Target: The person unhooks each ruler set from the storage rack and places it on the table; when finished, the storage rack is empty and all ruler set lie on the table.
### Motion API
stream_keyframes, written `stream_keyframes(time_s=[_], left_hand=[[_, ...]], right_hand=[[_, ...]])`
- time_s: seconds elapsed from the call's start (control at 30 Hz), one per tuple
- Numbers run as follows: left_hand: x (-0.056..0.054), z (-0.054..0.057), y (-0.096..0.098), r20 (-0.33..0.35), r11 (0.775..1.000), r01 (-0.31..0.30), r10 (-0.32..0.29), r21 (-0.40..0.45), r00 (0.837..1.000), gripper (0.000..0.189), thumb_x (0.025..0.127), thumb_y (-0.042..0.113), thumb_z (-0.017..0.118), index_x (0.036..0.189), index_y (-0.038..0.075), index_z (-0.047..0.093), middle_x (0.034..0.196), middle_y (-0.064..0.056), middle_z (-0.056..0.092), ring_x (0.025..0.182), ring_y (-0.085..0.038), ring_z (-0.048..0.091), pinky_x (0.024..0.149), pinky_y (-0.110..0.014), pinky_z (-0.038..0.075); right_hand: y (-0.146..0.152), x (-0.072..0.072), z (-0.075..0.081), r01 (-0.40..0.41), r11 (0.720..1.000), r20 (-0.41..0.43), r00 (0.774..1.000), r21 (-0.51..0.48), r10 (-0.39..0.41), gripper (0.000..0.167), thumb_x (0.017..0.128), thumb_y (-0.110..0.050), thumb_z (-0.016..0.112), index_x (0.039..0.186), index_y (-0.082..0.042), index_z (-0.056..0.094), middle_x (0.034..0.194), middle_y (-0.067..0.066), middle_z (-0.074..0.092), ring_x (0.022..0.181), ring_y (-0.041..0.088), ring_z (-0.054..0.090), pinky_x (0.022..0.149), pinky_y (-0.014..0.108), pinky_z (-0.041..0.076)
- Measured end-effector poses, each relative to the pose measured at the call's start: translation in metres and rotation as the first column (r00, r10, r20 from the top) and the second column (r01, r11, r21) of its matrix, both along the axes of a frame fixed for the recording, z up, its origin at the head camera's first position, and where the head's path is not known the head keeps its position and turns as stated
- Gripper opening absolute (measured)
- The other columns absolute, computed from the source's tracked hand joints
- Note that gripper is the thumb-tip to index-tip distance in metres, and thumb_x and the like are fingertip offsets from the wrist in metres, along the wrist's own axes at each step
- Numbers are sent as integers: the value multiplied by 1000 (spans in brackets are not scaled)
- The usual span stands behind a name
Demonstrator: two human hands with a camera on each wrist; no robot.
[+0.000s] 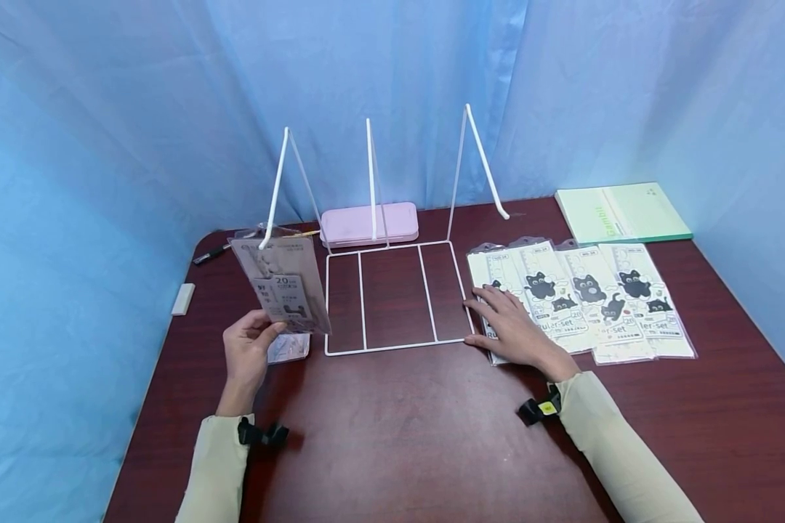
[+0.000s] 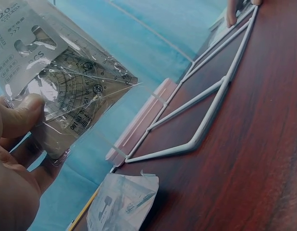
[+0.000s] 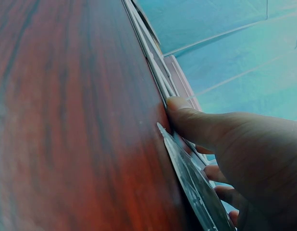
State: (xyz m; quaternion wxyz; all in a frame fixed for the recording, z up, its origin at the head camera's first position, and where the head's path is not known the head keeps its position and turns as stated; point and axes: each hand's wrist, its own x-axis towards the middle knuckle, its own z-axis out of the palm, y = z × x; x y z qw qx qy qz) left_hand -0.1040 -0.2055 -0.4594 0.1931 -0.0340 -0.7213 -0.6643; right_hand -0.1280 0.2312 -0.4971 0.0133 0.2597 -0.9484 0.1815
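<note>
My left hand (image 1: pixel 247 347) pinches the lower edge of a clear-bagged ruler set (image 1: pixel 281 283), thumb in front. The set is held up and tilted, and the tip of the rack's left hook overlaps its top edge in the head view. In the left wrist view, a protractor and rulers (image 2: pixel 81 91) show through the plastic. The white wire display rack (image 1: pixel 399 346) has three raised arms. My right hand (image 1: pixel 513 330) lies with fingers spread over the nearest ruler-set packs, thumb and fingertips at the right side of the rack's base.
Overlapping cat-printed ruler-set packs (image 1: pixel 589 290) lie at right, a green notebook (image 1: pixel 624 212) behind them. Behind the rack sits a pink pencil case (image 1: pixel 399 218). Another bagged pack (image 1: pixel 290 349) lies below the held one. An eraser (image 1: pixel 183 298) and a black pen (image 1: pixel 211 254) are at left.
</note>
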Motion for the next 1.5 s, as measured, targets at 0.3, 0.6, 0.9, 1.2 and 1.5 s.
stream_keyframes(time_s=[0.3, 0.6, 0.9, 1.2, 1.5], left_hand=[[7, 0, 1, -18, 997, 59, -58, 57, 998, 41, 82, -21, 65, 88, 18, 75, 81, 14, 75, 70, 3, 66, 63, -13, 53], [13, 2, 1, -44, 997, 67, -65, 34, 997, 36, 81, -22, 65, 89, 11, 75, 82, 14, 74, 69, 4, 65, 62, -13, 52], [21, 4, -3, -57, 996, 88, -87, 22, 995, 31, 83, -21, 64, 94, 6, 76, 89, 13, 76, 75, 3, 69, 67, -13, 55], [30, 9, -6, -81, 994, 106, -105, 9, 991, 31, 83, -22, 63, 96, 3, 76, 91, 12, 77, 79, 2, 70, 71, -13, 56], [36, 14, -14, -167, 988, 135, -121, 74, 979, 31, 84, -21, 62, 98, 3, 76, 91, 8, 77, 72, -1, 65, 63, -13, 51]], right_hand=[[0, 0, 0, 2, 1000, 8, 1000, 1, -2, 67, 89, -40, 73, 145, -8, 52, 155, 23, 43, 147, 45, 33, 118, 64, 24], [0, 0, 1, 1, 1000, 1, 1000, -2, -1, 68, 89, -40, 74, 145, -8, 52, 154, 23, 43, 146, 45, 34, 118, 64, 25], [0, 0, 0, 0, 1000, -17, 1000, -16, 0, 68, 88, -38, 75, 144, -7, 53, 153, 23, 44, 146, 45, 35, 117, 65, 26], [0, 0, 0, 1, 1000, -3, 1000, -10, -1, 69, 88, -40, 75, 145, -8, 52, 154, 23, 43, 147, 44, 33, 119, 64, 24], [0, -1, 0, -2, 1000, -3, 1000, -8, 2, 68, 88, -39, 75, 144, -8, 52, 154, 23, 43, 147, 45, 33, 118, 64, 24]])
